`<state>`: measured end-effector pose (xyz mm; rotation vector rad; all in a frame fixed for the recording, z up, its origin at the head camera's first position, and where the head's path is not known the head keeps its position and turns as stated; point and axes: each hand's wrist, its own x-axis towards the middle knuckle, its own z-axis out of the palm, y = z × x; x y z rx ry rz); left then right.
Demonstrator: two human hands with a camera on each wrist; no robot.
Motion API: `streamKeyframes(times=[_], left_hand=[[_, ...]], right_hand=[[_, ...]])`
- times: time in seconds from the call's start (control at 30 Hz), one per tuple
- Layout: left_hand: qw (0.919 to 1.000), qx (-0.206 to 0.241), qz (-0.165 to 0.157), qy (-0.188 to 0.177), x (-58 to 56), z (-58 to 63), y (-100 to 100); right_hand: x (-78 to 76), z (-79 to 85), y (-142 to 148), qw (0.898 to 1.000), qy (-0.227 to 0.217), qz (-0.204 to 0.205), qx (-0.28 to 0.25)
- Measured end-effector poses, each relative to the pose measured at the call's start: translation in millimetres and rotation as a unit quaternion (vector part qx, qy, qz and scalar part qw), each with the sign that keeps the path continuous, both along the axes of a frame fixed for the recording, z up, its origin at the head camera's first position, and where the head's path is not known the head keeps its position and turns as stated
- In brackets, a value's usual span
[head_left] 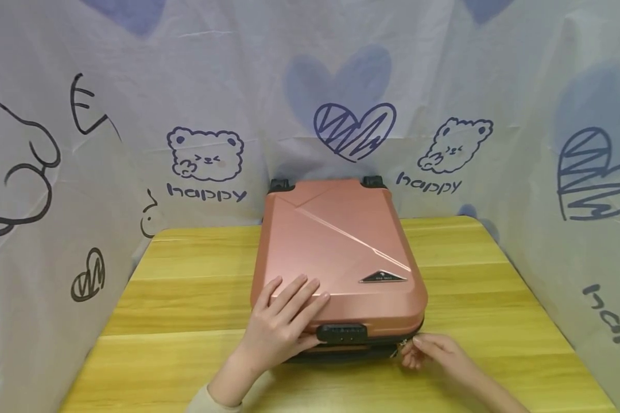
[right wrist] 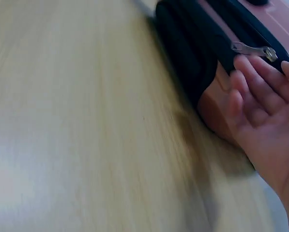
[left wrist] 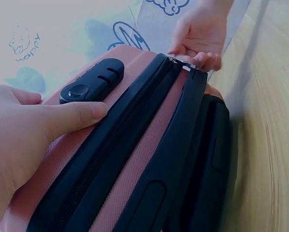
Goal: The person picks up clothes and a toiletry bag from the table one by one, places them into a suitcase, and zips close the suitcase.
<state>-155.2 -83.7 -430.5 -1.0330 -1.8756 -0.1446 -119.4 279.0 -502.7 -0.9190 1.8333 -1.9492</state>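
1 pink suitcase [head_left: 341,310] lying flat, approx. mid-table [head_left: 186,298], w/ 2 black wheels [head_left: 373,182] showing at the far end + 1 combo lock [head_left: 341,333] up front. Lid [head_left: 336,246] is down so contents hidden, fyi. 2 hands: L hand [head_left: 281,321] rests on the lid, fingers apart, thumb by the lock; R hand [head_left: 429,350] at a zip pull [right wrist: 250,50], fingers curled, can't tell if it's pinched.

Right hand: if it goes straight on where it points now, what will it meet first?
The right hand would probably meet the zip pull, close at its fingertips, with the suitcase behind; depth is unclear, and they may be touching.
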Motion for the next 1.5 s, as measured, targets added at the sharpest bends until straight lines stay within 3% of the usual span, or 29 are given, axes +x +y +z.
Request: streamKeyframes(times=[0.03,0.07,0.13,0.2,0.3,0.47,0.63,0.73,0.87,1.03,1.13,1.3,1.5], left_hand=[[1.0000,0.001,-0.001,0.000,-0.2,-0.2,0.0],[1.0000,0.001,-0.001,0.000,-0.5,-0.4,0.1],[1.0000,0.003,-0.002,0.001,-1.0,-0.7,0.3],[1.0000,0.004,-0.002,0.002,-1.5,-1.1,0.5],[1.0000,0.005,-0.003,0.004,-2.0,-1.5,0.9],[1.0000,0.006,-0.005,0.003,-2.0,-2.4,1.4],[1.0000,0.007,-0.006,0.002,-1.4,-3.0,1.4],[1.0000,0.006,-0.006,-0.001,-1.2,-3.2,1.4],[0.9999,0.007,-0.007,-0.005,-1.1,-3.6,1.2],[0.9999,0.013,-0.007,-0.008,-1.1,-3.2,0.4],[0.9998,0.015,-0.007,-0.007,-1.4,-2.8,0.0],[0.9999,0.015,-0.009,-0.003,-1.6,-2.8,0.5],[0.9999,0.011,-0.009,-0.003,-1.4,-2.7,1.8]], right_hand=[[-1.8,-1.3,1.1,0.995,-0.083,0.036,-0.042],[-3.6,-2.8,2.2,0.984,-0.150,0.065,-0.076],[-6.4,-6.4,5.4,0.951,-0.258,0.115,-0.130],[-8.0,-10.7,8.9,0.919,-0.326,0.147,-0.163],[-8.8,-18.4,13.3,0.890,-0.374,0.176,-0.193],[-5.4,-30.7,14.7,0.858,-0.419,0.199,-0.219],[0.0,-37.8,11.5,0.849,-0.411,0.204,-0.263],[3.7,-36.7,10.2,0.858,-0.397,0.182,-0.270],[8.8,-29.8,8.4,0.876,-0.395,0.145,-0.235],[9.9,-24.3,6.4,0.880,-0.406,0.134,-0.208],[8.4,-24.4,5.8,0.864,-0.433,0.146,-0.213],[6.1,-29.4,4.4,0.824,-0.473,0.180,-0.255],[6.2,-31.7,0.3,0.796,-0.492,0.213,-0.280]])
